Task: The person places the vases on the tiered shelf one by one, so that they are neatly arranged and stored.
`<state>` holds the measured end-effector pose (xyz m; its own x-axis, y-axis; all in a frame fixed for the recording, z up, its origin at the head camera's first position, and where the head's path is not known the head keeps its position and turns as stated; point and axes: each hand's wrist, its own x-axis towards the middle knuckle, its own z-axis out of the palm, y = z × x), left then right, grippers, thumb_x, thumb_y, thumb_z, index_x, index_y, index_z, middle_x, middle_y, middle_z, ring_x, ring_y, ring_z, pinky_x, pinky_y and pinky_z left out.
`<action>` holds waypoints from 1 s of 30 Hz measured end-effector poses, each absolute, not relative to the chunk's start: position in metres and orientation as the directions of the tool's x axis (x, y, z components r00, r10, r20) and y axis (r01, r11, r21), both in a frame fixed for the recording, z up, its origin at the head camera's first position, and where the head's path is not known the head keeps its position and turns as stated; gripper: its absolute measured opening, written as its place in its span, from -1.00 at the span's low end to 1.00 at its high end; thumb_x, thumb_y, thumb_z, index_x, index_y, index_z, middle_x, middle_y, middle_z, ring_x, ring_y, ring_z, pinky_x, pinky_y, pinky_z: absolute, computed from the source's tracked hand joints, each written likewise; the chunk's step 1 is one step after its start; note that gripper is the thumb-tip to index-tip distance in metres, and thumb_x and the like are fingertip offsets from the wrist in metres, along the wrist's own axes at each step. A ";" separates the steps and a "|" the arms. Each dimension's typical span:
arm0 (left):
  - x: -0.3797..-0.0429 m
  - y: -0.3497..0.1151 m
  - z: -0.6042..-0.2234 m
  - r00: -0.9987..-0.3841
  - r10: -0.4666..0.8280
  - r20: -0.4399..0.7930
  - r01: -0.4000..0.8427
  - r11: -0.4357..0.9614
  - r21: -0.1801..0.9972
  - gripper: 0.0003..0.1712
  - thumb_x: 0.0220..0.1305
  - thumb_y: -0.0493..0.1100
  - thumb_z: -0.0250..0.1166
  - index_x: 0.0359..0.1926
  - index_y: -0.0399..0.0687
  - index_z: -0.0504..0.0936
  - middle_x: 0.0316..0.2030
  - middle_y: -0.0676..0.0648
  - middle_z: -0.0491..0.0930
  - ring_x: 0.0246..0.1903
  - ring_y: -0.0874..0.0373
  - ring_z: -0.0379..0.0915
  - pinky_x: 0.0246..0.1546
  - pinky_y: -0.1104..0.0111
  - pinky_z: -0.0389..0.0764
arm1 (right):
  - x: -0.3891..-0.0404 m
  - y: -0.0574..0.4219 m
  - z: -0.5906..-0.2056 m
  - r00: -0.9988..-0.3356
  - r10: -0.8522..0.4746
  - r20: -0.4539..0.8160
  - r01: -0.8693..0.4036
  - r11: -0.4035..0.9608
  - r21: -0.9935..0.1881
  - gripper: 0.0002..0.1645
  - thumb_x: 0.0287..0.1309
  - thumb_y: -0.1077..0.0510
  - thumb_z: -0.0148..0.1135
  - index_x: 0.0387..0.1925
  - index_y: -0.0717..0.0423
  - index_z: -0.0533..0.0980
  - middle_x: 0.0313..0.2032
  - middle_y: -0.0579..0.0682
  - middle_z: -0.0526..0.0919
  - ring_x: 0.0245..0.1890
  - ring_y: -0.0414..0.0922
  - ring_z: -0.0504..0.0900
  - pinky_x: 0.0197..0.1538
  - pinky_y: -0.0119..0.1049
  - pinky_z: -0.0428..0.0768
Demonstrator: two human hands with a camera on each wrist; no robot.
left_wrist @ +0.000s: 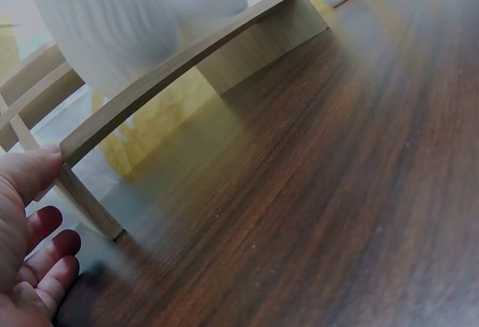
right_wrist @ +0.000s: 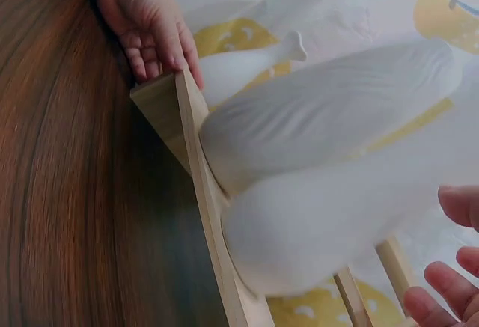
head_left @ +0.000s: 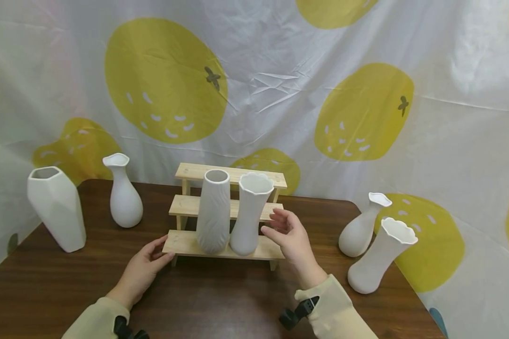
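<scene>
A three-step wooden display stand (head_left: 182,241) sits on the table. On its lowest step two white vases stand side by side: a leaf-textured vase (head_left: 213,216) on the left and a scalloped-rim vase (head_left: 248,219) on the right. My left hand (head_left: 141,272) pinches the left end of the lowest board between thumb and forefinger, its other fingers bent loosely below in the left wrist view. Beside the scalloped-rim vase is my right hand (head_left: 296,242), fingers spread and relaxed, with a gap between them and the vase; nothing is in it.
To the left, a faceted white vase (head_left: 59,209) and a slim-necked vase (head_left: 126,197) stand on the brown wooden table (head_left: 212,301). Another slim-necked vase (head_left: 360,230) and a second scalloped-rim vase (head_left: 379,259) are at the right. A fruit-print curtain (head_left: 271,56) hangs behind.
</scene>
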<state>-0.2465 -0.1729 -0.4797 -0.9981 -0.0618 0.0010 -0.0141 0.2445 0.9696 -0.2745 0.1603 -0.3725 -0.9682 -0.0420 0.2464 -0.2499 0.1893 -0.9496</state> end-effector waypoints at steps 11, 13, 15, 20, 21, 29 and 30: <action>-0.246 -0.173 -0.481 -0.998 -0.055 0.005 -0.009 0.240 0.971 -0.19 0.28 0.08 0.28 0.43 -0.11 0.20 0.33 -0.25 0.28 0.21 -0.09 0.31 0.08 0.27 0.44 | -0.264 0.196 -0.385 -0.945 0.215 0.248 -0.192 0.252 -0.948 -0.40 0.11 0.22 0.38 0.17 0.24 0.38 0.06 0.22 0.52 0.06 0.06 0.49 -0.03 -0.42 0.45; -0.246 -0.173 -0.481 -0.999 -0.050 0.005 -0.007 0.238 0.971 -0.19 0.29 0.07 0.27 0.44 -0.11 0.19 0.33 -0.25 0.27 0.22 -0.09 0.31 0.09 0.25 0.43 | -0.262 0.202 -0.389 -0.939 0.251 0.235 -0.176 0.236 -0.956 -0.39 0.11 0.22 0.38 0.18 0.24 0.38 0.07 0.21 0.51 0.05 0.03 0.47 -0.06 -0.43 0.44; -0.246 -0.173 -0.481 -0.999 -0.045 0.005 -0.006 0.235 0.972 -0.19 0.30 0.07 0.27 0.44 -0.11 0.17 0.34 -0.25 0.26 0.22 -0.09 0.30 0.11 0.22 0.42 | -0.260 0.209 -0.391 -0.931 0.285 0.229 -0.167 0.225 -0.960 -0.39 0.11 0.23 0.38 0.18 0.24 0.37 0.07 0.19 0.50 0.04 0.01 0.45 -0.08 -0.44 0.43; -0.246 -0.173 -0.482 -0.999 -0.045 0.006 -0.005 0.235 0.972 -0.18 0.30 0.07 0.27 0.44 -0.11 0.17 0.33 -0.25 0.26 0.22 -0.10 0.30 0.12 0.20 0.41 | -0.254 0.227 -0.389 -0.879 0.384 0.281 -0.196 0.246 -0.949 -0.42 0.13 0.22 0.37 0.15 0.26 0.38 0.04 0.19 0.50 -0.01 -0.02 0.44 -0.12 -0.52 0.41; -0.246 -0.173 -0.482 -0.999 -0.046 0.006 -0.006 0.235 0.972 -0.19 0.30 0.07 0.27 0.44 -0.11 0.18 0.33 -0.26 0.27 0.22 -0.10 0.30 0.11 0.21 0.42 | -0.252 0.230 -0.388 -0.863 0.409 0.298 -0.208 0.250 -0.946 -0.43 0.13 0.22 0.37 0.14 0.27 0.39 0.02 0.18 0.51 -0.03 -0.03 0.44 -0.13 -0.53 0.41; -0.247 -0.173 -0.482 -0.999 -0.052 0.000 -0.012 0.239 0.971 -0.19 0.29 0.07 0.27 0.45 -0.08 0.18 0.32 -0.24 0.29 0.22 -0.08 0.30 0.10 0.21 0.42 | -0.241 0.252 -0.377 -0.669 0.609 0.426 -0.339 0.260 -0.904 -0.45 0.08 0.26 0.39 0.08 0.37 0.41 -0.18 -0.03 0.51 -0.20 -0.20 0.46 -0.16 -0.50 0.41; -0.247 -0.173 -0.482 -0.999 -0.053 0.000 -0.013 0.239 0.971 -0.19 0.29 0.07 0.27 0.45 -0.07 0.18 0.32 -0.24 0.29 0.22 -0.08 0.30 0.11 0.20 0.42 | -0.239 0.253 -0.375 -0.636 0.630 0.445 -0.358 0.269 -0.894 -0.46 0.07 0.27 0.40 0.06 0.37 0.42 -0.21 -0.06 0.51 -0.21 -0.21 0.46 -0.16 -0.49 0.41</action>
